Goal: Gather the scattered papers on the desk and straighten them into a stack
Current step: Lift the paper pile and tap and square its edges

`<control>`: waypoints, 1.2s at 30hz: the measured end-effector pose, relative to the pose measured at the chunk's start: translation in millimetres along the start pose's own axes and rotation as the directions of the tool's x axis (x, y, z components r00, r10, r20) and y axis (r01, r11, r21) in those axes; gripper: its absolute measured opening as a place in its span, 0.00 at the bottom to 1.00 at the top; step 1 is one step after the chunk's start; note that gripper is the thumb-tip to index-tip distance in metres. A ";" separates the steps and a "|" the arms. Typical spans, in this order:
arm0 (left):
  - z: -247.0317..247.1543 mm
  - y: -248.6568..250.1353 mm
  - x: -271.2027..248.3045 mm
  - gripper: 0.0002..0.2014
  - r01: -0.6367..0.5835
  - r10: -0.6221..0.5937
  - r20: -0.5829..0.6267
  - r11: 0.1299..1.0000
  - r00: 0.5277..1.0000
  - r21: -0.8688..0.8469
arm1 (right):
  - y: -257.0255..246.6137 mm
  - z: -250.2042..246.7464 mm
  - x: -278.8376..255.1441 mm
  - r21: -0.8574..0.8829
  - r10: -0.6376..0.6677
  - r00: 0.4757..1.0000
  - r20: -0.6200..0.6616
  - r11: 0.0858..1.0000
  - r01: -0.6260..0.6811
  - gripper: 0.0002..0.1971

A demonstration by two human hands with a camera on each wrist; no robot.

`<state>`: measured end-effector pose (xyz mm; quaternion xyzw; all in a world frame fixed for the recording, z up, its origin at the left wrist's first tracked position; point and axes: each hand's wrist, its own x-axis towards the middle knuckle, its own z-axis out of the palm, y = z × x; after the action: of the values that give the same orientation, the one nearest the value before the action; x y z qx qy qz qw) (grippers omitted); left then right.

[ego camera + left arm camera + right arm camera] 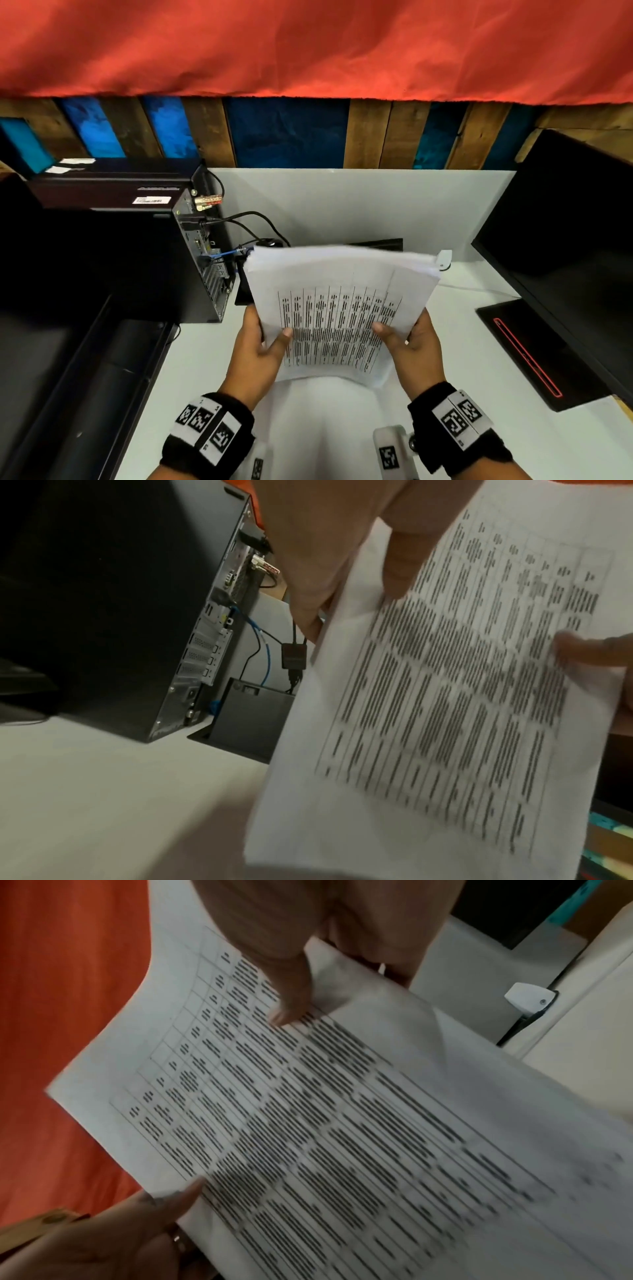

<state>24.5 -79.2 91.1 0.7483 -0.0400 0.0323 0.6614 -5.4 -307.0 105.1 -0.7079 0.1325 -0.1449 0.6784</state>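
Observation:
A stack of white papers (339, 308) with a printed table on the top sheet is held up above the white desk (462, 359), tilted toward me. My left hand (263, 346) grips its left edge, thumb on the front and fingers behind. My right hand (411, 342) grips the right edge the same way. The left wrist view shows the papers (445, 696) with my left thumb (407, 561) pressed on the print. In the right wrist view the papers (325, 1110) fill the frame, my right thumb (291, 993) on top. The far edges of the sheets look slightly uneven.
A black computer tower (137, 260) with cables (246, 222) stands to the left. A black box (250, 718) sits beside it behind the papers. A dark monitor (565, 246) on its base (527, 349) is at the right. A small white clip (444, 258) lies on the desk.

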 end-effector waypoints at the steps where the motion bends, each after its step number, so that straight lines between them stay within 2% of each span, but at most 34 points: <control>1: 0.5 0.0 -0.6 0.25 0.000 0.000 0.008 1.000 1.000 -0.001 | 1.9 0.3 -0.5 -0.002 0.012 1.000 -0.001 1.000 -0.012 0.23; 5: 9.2 2.5 -1.7 0.23 0.022 -0.022 -0.022 1.000 1.000 -0.017 | 2.9 6.6 -0.3 -0.005 0.014 0.999 -0.038 1.000 -0.014 0.23; 10: 7.2 25.2 0.9 0.24 -0.060 0.057 -0.064 0.998 0.996 -0.037 | -13.9 7.8 -0.2 0.057 -0.075 0.994 -0.076 0.995 0.079 0.21; 12: 5.1 30.7 1.4 0.25 -0.093 0.091 -0.068 0.995 0.994 -0.040 | -19.2 7.4 -2.6 0.075 -0.112 0.991 -0.077 0.990 0.118 0.24; 14: 5.7 35.7 0.2 0.31 -0.125 0.120 -0.096 0.991 0.988 -0.044 | -23.3 8.6 -6.0 0.064 -0.185 0.979 -0.090 0.980 0.191 0.35; 16: 7.6 40.8 -1.9 0.40 -0.182 0.173 -0.135 0.982 0.976 -0.059 | -27.9 10.8 -9.7 -0.044 -0.339 0.934 -0.116 0.941 0.336 0.45; 17: 8.6 43.7 -3.5 0.44 -0.234 0.224 -0.153 0.971 0.963 -0.048 | -30.4 11.5 -11.3 -0.145 -0.435 0.893 -0.110 0.896 0.419 0.47; 19: 10.3 48.6 -5.2 0.45 -0.358 0.368 -0.149 0.929 0.918 0.088 | -34.4 12.1 -14.1 -0.321 -0.578 0.815 -0.040 0.780 0.537 0.40; 20: 10.6 50.1 -5.1 0.41 -0.408 0.434 -0.124 0.894 0.892 0.186 | -37.2 13.4 -15.8 -0.364 -0.594 0.804 0.002 0.749 0.554 0.34; 21: 10.4 51.6 -4.5 0.36 -0.436 0.474 -0.102 0.861 0.875 0.264 | -40.3 14.8 -17.4 -0.386 -0.587 0.809 0.032 0.739 0.552 0.28; 23: 9.8 56.0 -3.1 0.31 -0.445 0.491 -0.090 0.842 0.867 0.305 | -43.9 15.9 -18.7 -0.401 -0.567 0.822 0.054 0.742 0.538 0.23; 27: 6.5 56.0 -1.0 0.34 -0.444 0.480 -0.094 0.858 0.872 0.256 | -45.3 14.1 -14.0 -0.386 -0.552 0.834 0.011 0.767 0.512 0.24; 30: 8.1 49.7 -3.9 0.41 -0.336 0.341 -0.149 0.940 0.928 0.054 | -46.0 11.2 -14.5 -0.377 -0.524 0.852 -0.021 0.793 0.478 0.26; 32: 8.6 41.1 -7.0 0.43 -0.225 0.212 -0.141 0.971 0.967 -0.083 | -43.4 11.6 -16.7 -0.253 -0.426 0.902 -0.064 0.882 0.399 0.33; 34: 8.7 30.3 -9.4 0.36 -0.128 0.116 -0.101 0.984 0.988 -0.123 | -35.5 10.9 -16.9 -0.063 -0.292 0.953 -0.080 0.956 0.288 0.41; 35: 9.3 25.9 -11.4 0.33 -0.090 0.080 -0.084 0.988 0.993 -0.127 | -30.6 10.2 -16.5 -0.002 -0.233 0.970 -0.064 0.972 0.233 0.40; 36: 10.6 23.2 -13.4 0.30 -0.062 0.052 -0.075 0.989 0.996 -0.134 | -25.7 9.8 -16.1 0.018 -0.194 0.980 -0.040 0.981 0.195 0.35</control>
<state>8.7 -92.3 111.3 0.6983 -0.0400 0.0752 0.7108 -16.7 -290.7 130.0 -0.7073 0.0739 -0.2252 0.6660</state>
